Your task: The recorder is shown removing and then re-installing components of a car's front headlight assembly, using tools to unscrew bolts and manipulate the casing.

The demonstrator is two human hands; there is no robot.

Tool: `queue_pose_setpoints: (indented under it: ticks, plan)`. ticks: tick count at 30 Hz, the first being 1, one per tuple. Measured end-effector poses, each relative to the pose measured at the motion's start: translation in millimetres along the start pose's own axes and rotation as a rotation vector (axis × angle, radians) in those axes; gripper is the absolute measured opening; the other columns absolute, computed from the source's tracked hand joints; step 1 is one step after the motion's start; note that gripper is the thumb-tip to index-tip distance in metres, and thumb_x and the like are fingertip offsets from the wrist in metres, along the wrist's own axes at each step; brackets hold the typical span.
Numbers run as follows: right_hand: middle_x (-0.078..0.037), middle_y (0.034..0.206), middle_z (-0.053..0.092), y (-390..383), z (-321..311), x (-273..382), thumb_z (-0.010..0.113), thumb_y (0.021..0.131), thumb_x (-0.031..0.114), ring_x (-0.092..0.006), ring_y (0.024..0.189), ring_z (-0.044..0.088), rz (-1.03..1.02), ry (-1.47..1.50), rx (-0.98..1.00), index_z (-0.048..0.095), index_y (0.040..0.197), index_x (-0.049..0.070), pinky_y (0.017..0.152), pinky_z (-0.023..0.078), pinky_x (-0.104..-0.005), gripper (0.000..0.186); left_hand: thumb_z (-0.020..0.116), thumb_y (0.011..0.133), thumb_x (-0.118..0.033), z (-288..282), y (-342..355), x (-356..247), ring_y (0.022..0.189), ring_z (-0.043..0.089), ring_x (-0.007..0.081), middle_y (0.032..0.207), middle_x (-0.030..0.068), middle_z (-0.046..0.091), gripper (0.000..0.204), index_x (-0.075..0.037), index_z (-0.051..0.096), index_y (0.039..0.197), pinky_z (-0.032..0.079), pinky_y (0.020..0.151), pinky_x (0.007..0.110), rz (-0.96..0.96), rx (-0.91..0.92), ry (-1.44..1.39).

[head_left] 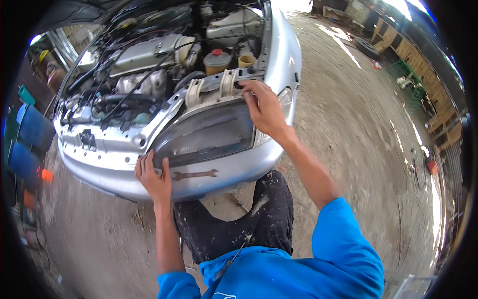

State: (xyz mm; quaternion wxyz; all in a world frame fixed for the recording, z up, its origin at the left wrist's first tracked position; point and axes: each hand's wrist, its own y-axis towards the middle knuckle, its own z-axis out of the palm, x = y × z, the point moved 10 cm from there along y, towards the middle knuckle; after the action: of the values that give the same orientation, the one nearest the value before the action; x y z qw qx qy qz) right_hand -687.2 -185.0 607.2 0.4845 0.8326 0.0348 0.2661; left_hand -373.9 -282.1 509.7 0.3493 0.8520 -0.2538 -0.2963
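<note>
A dark-lensed headlight unit sits at the front corner of a silver car. My left hand grips its lower left end, thumb and fingers at the edge. My right hand holds the upper right end, fingers curled over it beside pale metal brackets. Just below the lens, a rusty open-ended wrench lies on the silver bumper, near my left thumb. A screwdriver lies against my blue shirt at the waist.
The open engine bay spreads beyond the headlight. Blue drums and orange items stand at left on the dirt floor. At right are a wooden slatted partition, a tyre and a red object.
</note>
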Motion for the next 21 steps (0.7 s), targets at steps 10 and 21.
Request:
queue_pose_setpoints:
  ticks: [10, 21]
  plan:
    - [-0.018, 0.098, 0.063, -82.7, -80.0, -203.1, 0.046, 0.094, 0.01, -0.0289, 0.09, 0.059, 0.553, 0.025, -0.353, 0.056, 0.094, -0.002, 0.082, 0.044, -0.0339, 0.016, 0.068, 0.08, -0.007, 56.8, -19.8, -167.0, 0.092, 0.059, 0.033, 0.103, 0.0154, 0.059, 0.033, -0.002, 0.06, 0.112, 0.049, 0.078, 0.039, -0.034, 0.276, -0.607]
    - [-0.009, 0.082, 0.056, -90.8, -62.6, -210.1, 0.045, 0.094, 0.01, -0.0187, 0.077, 0.049, 0.683, 0.098, -0.504, 0.055, 0.093, -0.001, 0.074, 0.041, -0.0309, 0.015, 0.071, 0.078, -0.007, 83.1, -25.5, -223.9, 0.069, 0.057, 0.0271, 0.088, 0.012, 0.058, 0.026, -0.003, 0.064, 0.103, 0.047, 0.064, 0.036, 0.074, -0.043, -0.416]
